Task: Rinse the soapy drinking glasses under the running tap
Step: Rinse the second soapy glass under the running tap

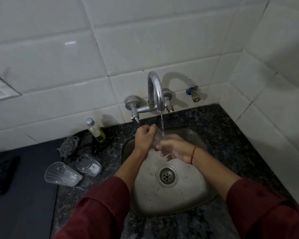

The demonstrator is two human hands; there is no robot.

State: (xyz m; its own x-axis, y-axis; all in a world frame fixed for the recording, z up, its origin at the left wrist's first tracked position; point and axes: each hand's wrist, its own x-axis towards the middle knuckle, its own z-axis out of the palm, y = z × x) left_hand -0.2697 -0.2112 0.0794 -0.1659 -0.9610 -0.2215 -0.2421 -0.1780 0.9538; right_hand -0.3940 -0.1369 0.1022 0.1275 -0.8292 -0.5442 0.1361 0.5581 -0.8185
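Dark red sleeves point(100, 209) at bottom of frame; both hands meet mid-frame over the round steel sink point(188, 195).
Left hand point(144, 137) grip closed on the clear drinking glass point(157, 140), right hand point(176, 150) grip on its lower end; long axis runs up-frame, top under the thin water stream point(162, 123).

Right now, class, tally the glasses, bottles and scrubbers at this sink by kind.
Glasses: 3 (one under the tap, two on the counter)
Bottles: 1
Scrubbers: 1
Total: 5
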